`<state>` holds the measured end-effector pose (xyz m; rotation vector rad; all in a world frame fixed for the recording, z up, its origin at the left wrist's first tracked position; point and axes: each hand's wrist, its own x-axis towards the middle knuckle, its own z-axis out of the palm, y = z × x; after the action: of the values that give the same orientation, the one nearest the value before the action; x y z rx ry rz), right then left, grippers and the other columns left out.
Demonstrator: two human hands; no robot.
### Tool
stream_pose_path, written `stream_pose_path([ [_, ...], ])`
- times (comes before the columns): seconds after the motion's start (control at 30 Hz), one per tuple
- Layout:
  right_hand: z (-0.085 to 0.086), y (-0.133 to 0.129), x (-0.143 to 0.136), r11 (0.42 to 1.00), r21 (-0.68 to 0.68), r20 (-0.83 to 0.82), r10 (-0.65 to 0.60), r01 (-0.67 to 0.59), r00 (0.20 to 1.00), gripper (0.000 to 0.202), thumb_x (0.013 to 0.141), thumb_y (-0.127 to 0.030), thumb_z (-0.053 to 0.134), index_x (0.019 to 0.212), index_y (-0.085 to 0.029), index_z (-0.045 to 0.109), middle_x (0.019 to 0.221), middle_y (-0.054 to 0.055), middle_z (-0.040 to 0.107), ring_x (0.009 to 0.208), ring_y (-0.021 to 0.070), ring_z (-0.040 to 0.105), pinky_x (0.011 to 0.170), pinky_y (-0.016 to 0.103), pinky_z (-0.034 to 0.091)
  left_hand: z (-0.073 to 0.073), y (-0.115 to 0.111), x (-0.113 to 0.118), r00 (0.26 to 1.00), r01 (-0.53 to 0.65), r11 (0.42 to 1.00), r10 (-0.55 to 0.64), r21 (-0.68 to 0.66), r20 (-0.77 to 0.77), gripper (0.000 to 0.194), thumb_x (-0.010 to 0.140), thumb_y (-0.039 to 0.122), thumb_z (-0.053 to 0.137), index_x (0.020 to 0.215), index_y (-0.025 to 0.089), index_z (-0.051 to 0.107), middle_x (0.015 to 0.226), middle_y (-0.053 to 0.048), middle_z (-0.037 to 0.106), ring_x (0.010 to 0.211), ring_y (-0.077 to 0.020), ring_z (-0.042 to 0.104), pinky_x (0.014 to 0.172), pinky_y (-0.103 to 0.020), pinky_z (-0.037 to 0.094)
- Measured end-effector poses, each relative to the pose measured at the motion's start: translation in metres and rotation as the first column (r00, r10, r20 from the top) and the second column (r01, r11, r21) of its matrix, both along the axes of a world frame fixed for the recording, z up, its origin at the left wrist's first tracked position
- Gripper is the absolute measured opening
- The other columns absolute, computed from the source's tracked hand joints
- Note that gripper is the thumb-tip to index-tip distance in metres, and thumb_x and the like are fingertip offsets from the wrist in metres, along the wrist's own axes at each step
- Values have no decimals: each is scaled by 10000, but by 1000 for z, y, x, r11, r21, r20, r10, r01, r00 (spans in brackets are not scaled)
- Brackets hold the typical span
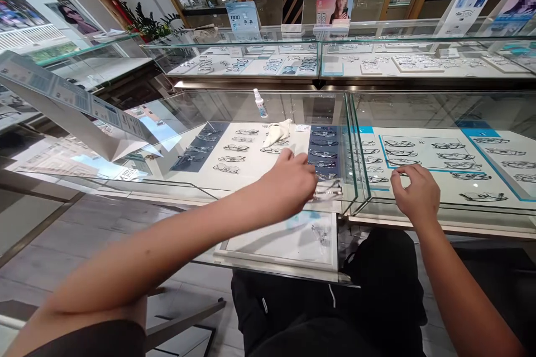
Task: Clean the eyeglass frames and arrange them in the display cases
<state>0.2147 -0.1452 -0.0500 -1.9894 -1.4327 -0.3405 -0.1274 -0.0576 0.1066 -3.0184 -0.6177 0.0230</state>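
My left hand [287, 187] is closed over the front edge of the glass counter, with a pair of glasses [329, 191] at its fingertips, partly hidden by the fingers. Farther right, my right hand [419, 195] hovers by the glass case, its thumb and index finger curled together in a ring; anything between the tips is too small to tell. Beneath my left hand lies a white-framed tray [272, 259] on a pulled-out shelf. A crumpled pale cloth [278, 133] and a white spray bottle [260, 103] are beyond my left hand on the counter.
Rows of glasses [235, 148] fill the display under the glass. Upright glass edges [360, 150] divide the counter between my hands. A large folded sign [84, 103] stands at left. Another display case [251, 64] runs behind, with cards on top. My legs are below the shelf.
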Motion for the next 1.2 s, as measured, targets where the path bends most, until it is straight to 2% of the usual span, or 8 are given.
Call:
stream_pose_path([
  [0.13, 0, 1, 0, 1000, 5, 0, -2, 2, 1000, 229, 1012, -344, 568, 917, -226, 740, 1022, 89, 773, 992, 292, 664, 732, 373, 409, -30, 36, 34, 996, -30, 981, 46, 190, -83, 201, 920, 49, 643, 779, 158, 736, 875, -136, 754, 976, -314, 582, 793, -475, 313],
  [0.3, 1, 1, -2, 1000, 12, -2, -4, 4, 1000, 224, 1013, -336, 568, 915, -229, 739, 1009, 86, 773, 982, 293, 664, 743, 375, 408, -59, 60, 53, 996, -39, 976, 56, 216, -71, 185, 948, 79, 624, 863, 133, 779, 930, -169, 764, 1051, -341, 605, 825, -486, 342],
  [0.67, 4, 0, -5, 1000, 17, -24, -6, 7, 1000, 240, 1015, -345, 559, 906, -233, 741, 1013, 90, 786, 943, 292, 664, 752, 386, 411, -65, 81, 50, 997, -73, 991, 74, 109, -7, 196, 912, 367, 732, 962, 178, 732, 1052, -162, 742, 1090, -366, 590, 909, -509, 396],
  [0.83, 4, -1, -5, 1000, 14, -5, -13, 13, 1000, 232, 1017, -343, 564, 909, -232, 737, 992, 79, 785, 941, 287, 676, 745, 383, 420, -44, 60, 42, 991, -103, 991, 95, 86, 91, 239, 859, 375, 767, 993, 197, 681, 1301, -188, 667, 1170, -388, 581, 944, -506, 413],
  [0.97, 2, -1, -4, 1000, 19, -8, -13, 13, 1000, 221, 1012, -344, 573, 911, -235, 737, 1008, 78, 791, 953, 287, 686, 757, 383, 436, -36, 5, 18, 986, 92, 975, -60, -201, 158, 65, 963, 242, 648, 899, 231, 640, 1002, -90, 727, 1002, -279, 620, 908, -451, 425],
  [1.03, 2, -2, -4, 1000, 23, -11, -15, 15, 1000, 218, 1009, -345, 577, 910, -236, 738, 1019, 81, 794, 962, 289, 691, 758, 384, 443, -51, -19, 0, 979, 193, 892, -148, -408, 140, 125, 1000, 207, 624, 880, 242, 627, 837, -49, 721, 849, -229, 624, 877, -412, 450],
  [1.1, 2, -2, -4, 999, 23, -6, -21, 22, 1000, 214, 1006, -344, 580, 909, -239, 739, 1017, 81, 796, 969, 292, 696, 758, 387, 449, -79, -32, -21, 978, 210, 818, -173, -535, 119, 145, 1012, 199, 624, 879, 253, 612, 752, -25, 701, 749, -211, 622, 836, -374, 474],
  [1.2, 3, -2, -4, 1000, 15, 11, -26, 25, 1000, 210, 1004, -345, 583, 914, -242, 741, 999, 80, 799, 980, 300, 701, 757, 393, 451, -134, -18, -52, 984, 174, 786, -165, -593, 71, 192, 986, 191, 650, 814, 254, 589, 763, -25, 727, 750, -210, 664, 802, -344, 487],
])
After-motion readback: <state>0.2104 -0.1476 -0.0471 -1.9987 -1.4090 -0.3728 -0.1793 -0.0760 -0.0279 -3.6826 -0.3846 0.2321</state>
